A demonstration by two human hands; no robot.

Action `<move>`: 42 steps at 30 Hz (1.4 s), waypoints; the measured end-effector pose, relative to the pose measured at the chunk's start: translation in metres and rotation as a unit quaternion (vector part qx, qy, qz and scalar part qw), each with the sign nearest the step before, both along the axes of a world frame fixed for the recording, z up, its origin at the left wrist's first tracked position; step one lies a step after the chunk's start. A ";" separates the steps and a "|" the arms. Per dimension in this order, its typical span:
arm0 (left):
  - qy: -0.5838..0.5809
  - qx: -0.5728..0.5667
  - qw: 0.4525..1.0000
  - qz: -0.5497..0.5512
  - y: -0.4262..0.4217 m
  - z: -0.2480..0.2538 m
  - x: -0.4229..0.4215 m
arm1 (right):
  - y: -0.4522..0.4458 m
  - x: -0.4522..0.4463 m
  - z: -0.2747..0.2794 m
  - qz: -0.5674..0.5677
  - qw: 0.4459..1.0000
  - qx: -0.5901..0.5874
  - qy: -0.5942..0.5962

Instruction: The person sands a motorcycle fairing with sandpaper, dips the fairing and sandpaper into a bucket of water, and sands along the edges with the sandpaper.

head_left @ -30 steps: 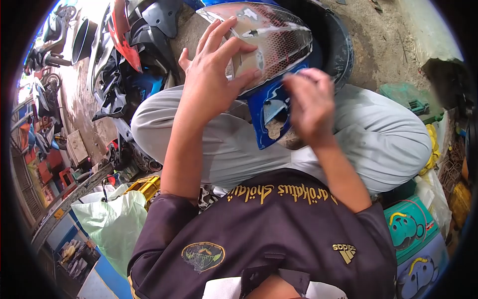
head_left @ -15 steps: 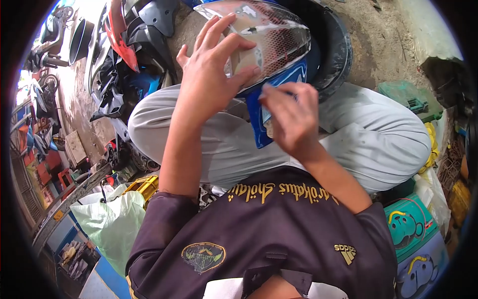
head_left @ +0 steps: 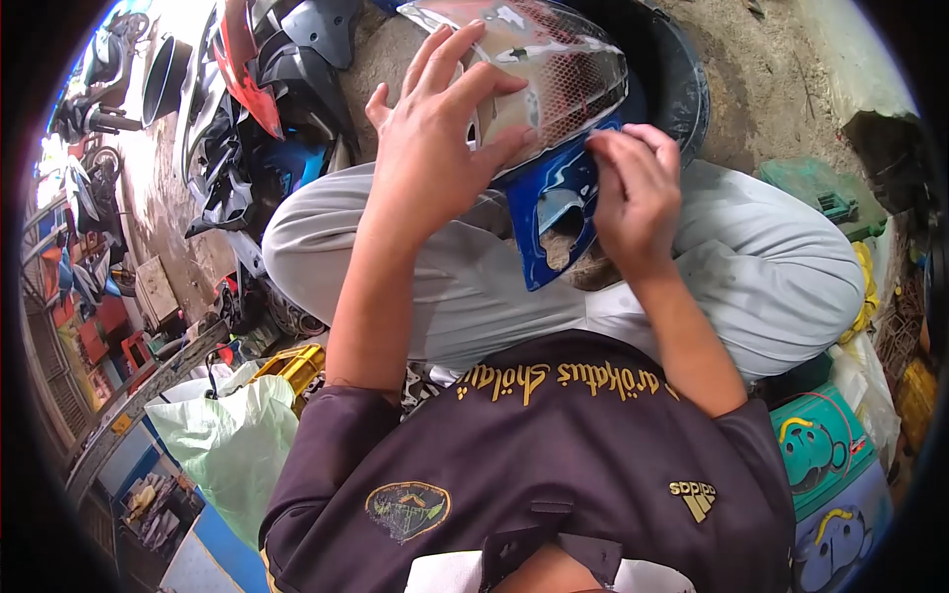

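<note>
A motorcycle body panel lies over my crossed legs, glossy blue at its lower end with a cut-out hole. Its upper part is shiny, with a honeycomb pattern and worn pale patches. My left hand rests on that upper part, fingers spread and thumb near the lower edge. At the right edge of the blue section, my right hand has its fingertips pinched together and touching the panel. Whatever those fingertips hold, if anything, is hidden.
A black round tub stands behind the panel. Red and black fairing parts are piled at upper left. Near my left elbow are a pale plastic bag and a yellow crate. Green cases lie at right.
My right hand has moved right and up along the blue section, uncovering its hole. My left hand and the panel have shifted slightly right in view.
</note>
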State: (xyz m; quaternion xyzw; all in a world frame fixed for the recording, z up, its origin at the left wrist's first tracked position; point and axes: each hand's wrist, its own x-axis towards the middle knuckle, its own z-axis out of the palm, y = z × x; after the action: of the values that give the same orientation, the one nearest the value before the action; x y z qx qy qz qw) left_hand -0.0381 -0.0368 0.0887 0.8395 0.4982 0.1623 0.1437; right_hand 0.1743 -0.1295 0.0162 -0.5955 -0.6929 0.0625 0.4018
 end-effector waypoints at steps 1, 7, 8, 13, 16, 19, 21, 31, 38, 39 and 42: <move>-0.004 0.007 1.000 -0.001 0.000 0.000 0.003 | -0.004 -0.004 0.003 0.007 1.000 0.005 -0.010; -0.012 -0.004 1.000 0.002 0.002 -0.003 -0.004 | -0.001 0.002 0.004 0.015 1.000 -0.006 0.003; -0.010 -0.002 1.000 0.001 0.000 -0.002 -0.004 | 0.005 0.011 -0.003 -0.010 1.000 -0.001 0.008; -0.005 -0.018 1.000 0.009 0.002 0.001 -0.004 | -0.015 -0.016 0.012 0.082 0.996 0.015 -0.002; -0.014 -0.008 1.000 0.002 0.000 -0.002 -0.002 | 0.001 0.008 -0.001 0.009 1.000 -0.006 -0.017; -0.014 -0.009 1.000 0.007 0.001 -0.001 0.000 | 0.000 0.005 0.001 0.005 1.000 -0.014 -0.002; -0.016 -0.015 1.000 0.009 0.002 0.000 0.003 | -0.011 -0.015 0.013 0.075 0.997 0.006 0.030; -0.010 0.002 1.000 0.008 0.004 -0.004 0.012 | -0.013 -0.021 0.020 0.096 0.995 0.021 0.016; -0.020 0.021 1.000 0.012 0.005 -0.016 0.025 | -0.009 -0.001 0.003 0.037 0.998 -0.027 0.051; -0.018 0.018 1.000 0.016 0.006 -0.016 0.027 | -0.015 -0.010 0.006 0.054 0.997 -0.014 0.058; -0.041 0.026 0.999 0.011 0.006 -0.020 0.026 | -0.018 -0.016 0.010 0.082 0.996 0.031 0.023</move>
State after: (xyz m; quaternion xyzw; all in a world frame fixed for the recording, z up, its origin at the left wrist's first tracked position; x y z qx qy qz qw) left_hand -0.0118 -0.0304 0.0687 0.8301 0.4968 0.2106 0.1405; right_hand 0.1587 -0.1472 0.0264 -0.5222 -0.7315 0.0879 0.4296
